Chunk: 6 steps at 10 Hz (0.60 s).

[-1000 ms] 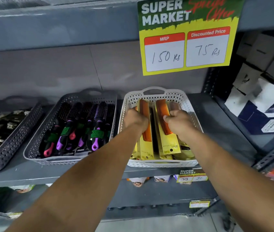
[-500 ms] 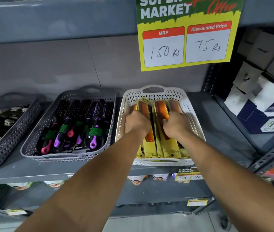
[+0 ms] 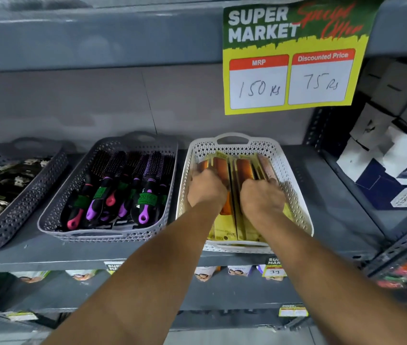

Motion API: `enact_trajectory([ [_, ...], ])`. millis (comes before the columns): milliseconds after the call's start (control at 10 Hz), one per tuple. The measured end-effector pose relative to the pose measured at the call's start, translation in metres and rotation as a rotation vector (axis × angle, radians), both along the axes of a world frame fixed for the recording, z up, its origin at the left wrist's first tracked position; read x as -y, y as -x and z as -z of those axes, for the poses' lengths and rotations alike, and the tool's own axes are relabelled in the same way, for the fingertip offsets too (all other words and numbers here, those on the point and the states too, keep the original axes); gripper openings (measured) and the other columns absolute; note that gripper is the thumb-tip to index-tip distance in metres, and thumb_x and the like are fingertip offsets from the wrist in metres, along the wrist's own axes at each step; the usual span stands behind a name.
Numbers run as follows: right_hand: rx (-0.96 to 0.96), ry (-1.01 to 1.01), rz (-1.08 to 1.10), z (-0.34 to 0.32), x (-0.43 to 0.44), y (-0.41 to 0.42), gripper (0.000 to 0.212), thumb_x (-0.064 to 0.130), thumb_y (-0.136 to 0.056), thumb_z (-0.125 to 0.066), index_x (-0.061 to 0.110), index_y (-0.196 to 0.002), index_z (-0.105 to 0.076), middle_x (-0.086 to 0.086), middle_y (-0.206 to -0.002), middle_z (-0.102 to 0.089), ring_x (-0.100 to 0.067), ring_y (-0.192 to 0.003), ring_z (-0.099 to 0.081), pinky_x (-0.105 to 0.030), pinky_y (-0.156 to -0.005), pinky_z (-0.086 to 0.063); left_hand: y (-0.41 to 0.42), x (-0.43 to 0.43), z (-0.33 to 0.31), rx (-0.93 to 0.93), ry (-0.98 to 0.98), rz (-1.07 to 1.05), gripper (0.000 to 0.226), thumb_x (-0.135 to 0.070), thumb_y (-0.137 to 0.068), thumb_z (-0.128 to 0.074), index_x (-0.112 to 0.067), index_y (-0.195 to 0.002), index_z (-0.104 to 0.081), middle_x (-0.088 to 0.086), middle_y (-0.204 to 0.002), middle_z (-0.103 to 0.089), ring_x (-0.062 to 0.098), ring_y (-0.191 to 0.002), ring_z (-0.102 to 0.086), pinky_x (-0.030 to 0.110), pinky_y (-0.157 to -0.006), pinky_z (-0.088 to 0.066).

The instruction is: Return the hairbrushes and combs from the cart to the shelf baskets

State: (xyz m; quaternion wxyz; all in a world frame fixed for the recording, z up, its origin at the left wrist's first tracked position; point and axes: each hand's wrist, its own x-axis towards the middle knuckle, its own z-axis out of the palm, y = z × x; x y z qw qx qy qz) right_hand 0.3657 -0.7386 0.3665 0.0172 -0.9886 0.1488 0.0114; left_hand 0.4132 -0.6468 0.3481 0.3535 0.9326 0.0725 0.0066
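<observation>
Left hand (image 3: 206, 189): lay curled on the packaged combs (image 3: 225, 195) (grip unclear).
Right hand (image 3: 262, 195): likewise, centre-right in white basket (image 3: 294, 175).

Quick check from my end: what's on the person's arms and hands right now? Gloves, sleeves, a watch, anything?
Nothing worn that shows. Both forearms are bare from the bottom of the frame up to the wrists, with no sleeve edge in view. The left hand and right hand have no gloves, and no watch or band shows at either wrist. No rings can be seen, though the fingers are mostly hidden.
</observation>
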Motion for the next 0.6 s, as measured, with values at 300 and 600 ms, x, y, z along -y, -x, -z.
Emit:
enact_trajectory([
  [300, 0.012, -0.059, 0.028, 0.003, -0.005, -0.002, 0.019, 0.016, -0.092, -0.049, 0.014, -0.101, -0.066, -0.007, -0.117, -0.066, -0.028, -0.114, -0.057, -0.042, -0.097, -0.048, 0.0, -0.01, 0.007, 0.027, -0.159, 0.121, 0.021, -0.028, -0.093, -0.054, -0.019, -0.105, -0.07, 0.006, -0.122, -0.055, 0.027, -0.105, -0.057, 0.045, -0.088, -0.054],
  [600, 0.552, -0.357, -0.124, -0.02, 0.0, 0.039, 0.04, 0.017, -0.092, -0.048, 0.023, -0.131, -0.057, 0.003, -0.145, -0.049, -0.021, -0.123, -0.053, -0.034, -0.096, -0.046, 0.04, -0.038, -0.033, 0.442, -0.131, 0.325, 0.048, -0.032, -0.087, -0.03, -0.016, -0.121, -0.06, 0.012, -0.123, -0.06, 0.035, -0.112, -0.052, 0.042, -0.098, -0.045],
])
